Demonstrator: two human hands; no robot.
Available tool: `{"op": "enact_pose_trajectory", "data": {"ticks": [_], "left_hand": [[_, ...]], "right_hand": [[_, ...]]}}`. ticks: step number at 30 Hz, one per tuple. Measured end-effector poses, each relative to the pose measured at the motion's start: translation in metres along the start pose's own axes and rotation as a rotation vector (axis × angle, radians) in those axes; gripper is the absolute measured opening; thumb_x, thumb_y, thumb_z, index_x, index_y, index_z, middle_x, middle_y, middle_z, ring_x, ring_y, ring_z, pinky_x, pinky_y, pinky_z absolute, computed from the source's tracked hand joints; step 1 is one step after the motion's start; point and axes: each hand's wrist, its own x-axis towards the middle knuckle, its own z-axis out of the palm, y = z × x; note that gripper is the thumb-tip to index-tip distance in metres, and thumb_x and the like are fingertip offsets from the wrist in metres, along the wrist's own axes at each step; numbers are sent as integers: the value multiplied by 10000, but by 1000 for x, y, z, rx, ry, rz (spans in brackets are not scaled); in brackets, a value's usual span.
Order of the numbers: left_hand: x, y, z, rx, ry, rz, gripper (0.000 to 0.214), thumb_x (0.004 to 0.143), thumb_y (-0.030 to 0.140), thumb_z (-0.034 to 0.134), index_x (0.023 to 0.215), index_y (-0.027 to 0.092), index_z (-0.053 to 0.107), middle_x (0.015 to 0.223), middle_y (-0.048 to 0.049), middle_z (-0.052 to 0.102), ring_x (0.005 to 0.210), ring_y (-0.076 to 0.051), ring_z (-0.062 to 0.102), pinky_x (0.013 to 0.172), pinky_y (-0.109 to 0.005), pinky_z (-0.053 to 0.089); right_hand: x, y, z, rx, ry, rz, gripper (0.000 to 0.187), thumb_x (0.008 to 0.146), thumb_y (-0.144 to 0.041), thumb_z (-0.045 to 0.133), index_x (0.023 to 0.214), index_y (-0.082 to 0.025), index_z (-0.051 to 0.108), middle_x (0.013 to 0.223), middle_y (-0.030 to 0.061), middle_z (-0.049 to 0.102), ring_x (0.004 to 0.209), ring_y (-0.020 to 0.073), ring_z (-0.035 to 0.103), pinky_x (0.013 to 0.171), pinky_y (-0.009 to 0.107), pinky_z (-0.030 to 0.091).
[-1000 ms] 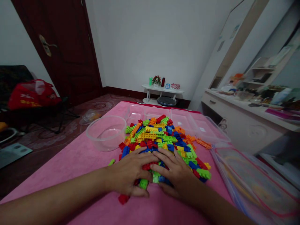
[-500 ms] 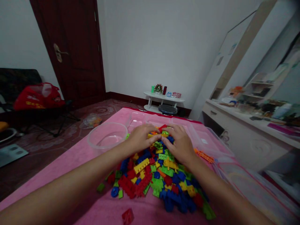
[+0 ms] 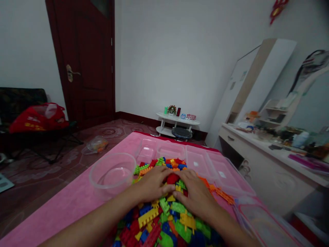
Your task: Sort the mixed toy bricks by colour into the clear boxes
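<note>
Both of my hands rest on a heap of coloured plastic building bricks in red, yellow, green and blue. My left hand lies palm down on the heap's left side, thumb apart from its fingers. Opposite it, my right hand lies on the right side, its thumb also spread. A red brick shows in the gap between the hands, close to the fingertips of both. The thumb tips nearly meet just below it. A yellow studded brick lies nearer to me. Some fingertips are hidden among the bricks.
A clear round tub stands left on the pink cloth. Clear trays line the far side. Orange pieces lie right of the heap, and red-rimmed clear lids or boxes sit at the right edge.
The view has tilted up, so the table sits lower in the picture. The yellow piece between my hands no longer shows there; a red brick does. More bricks show beyond my hands.
</note>
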Motion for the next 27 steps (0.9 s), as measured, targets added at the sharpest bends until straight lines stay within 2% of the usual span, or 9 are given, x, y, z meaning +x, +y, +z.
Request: {"op": "enact_pose_trajectory", "data": {"ticks": [3, 5, 8, 10, 12, 14, 18, 23, 27], "left_hand": [[-15, 12, -1, 12, -26, 81, 393, 846, 468, 510, 1129, 224, 633, 1152, -85, 604, 1076, -238, 552, 943, -343, 412], [-16, 15, -1, -7, -16, 94, 317, 852, 450, 511, 984, 220, 684, 1002, -67, 652, 965, -213, 592, 866, -312, 437], [-6, 15, -2, -27, 74, 10, 296, 897, 363, 451, 814, 196, 680, 779, -44, 660, 780, -170, 605, 727, -277, 443], [1, 12, -3, -6, 161, -66, 330, 916, 327, 407, 776, 185, 670, 741, -46, 655, 747, -165, 596, 704, -279, 438], [6, 8, -3, 52, 239, -133, 343, 923, 326, 386, 803, 191, 676, 803, -58, 664, 816, -180, 595, 752, -299, 442], [8, 1, 1, 145, 291, -218, 330, 911, 381, 404, 938, 209, 684, 1004, -84, 654, 1003, -227, 565, 870, -354, 429], [9, -18, 19, 252, 214, -451, 571, 870, 569, 380, 1276, 203, 544, 1401, -141, 416, 1328, -344, 306, 1056, -511, 275], [19, -30, 33, 228, 97, -498, 677, 887, 570, 311, 1322, 81, 483, 1450, -179, 343, 1377, -314, 229, 1117, -445, 207], [32, -33, 25, 227, 128, -501, 540, 888, 489, 380, 1250, 129, 556, 1393, -163, 425, 1335, -300, 318, 1095, -420, 262]], "right_hand": [[-20, -8, -6, 43, -35, -25, 413, 796, -449, 598, 1168, -270, 602, 1156, 70, 619, 1088, 280, 515, 963, 470, 358], [-19, -6, -11, 92, -18, -22, 316, 854, -447, 526, 1101, -284, 638, 1113, 51, 646, 1053, 259, 545, 971, 476, 351], [2, 8, -11, 137, 79, 8, 260, 885, -369, 482, 1034, -253, 661, 1071, 54, 661, 1028, 232, 568, 948, 430, 390], [25, 24, -5, 136, 129, 20, 240, 847, -286, 517, 1020, -209, 664, 1076, 77, 654, 1036, 226, 569, 933, 393, 416], [50, 44, 5, 108, 138, 27, 268, 798, -210, 534, 1031, -174, 660, 1109, 100, 640, 1068, 225, 560, 956, 375, 409], [73, 62, 19, 54, 123, 49, 331, 785, -191, 526, 1092, -150, 642, 1163, 119, 619, 1111, 225, 542, 996, 367, 377], [107, 83, 44, -19, 13, 114, 449, 825, -258, 497, 1249, -127, 560, 1278, 132, 564, 1191, 233, 498, 1027, 357, 344], [129, 89, 62, 6, -69, 113, 402, 874, -201, 372, 1190, -129, 609, 1199, 114, 628, 1122, 202, 564, 986, 315, 385], [137, 94, 64, 15, -69, 122, 411, 853, -152, 354, 1160, -140, 627, 1180, 92, 642, 1116, 177, 571, 977, 277, 386]]}}
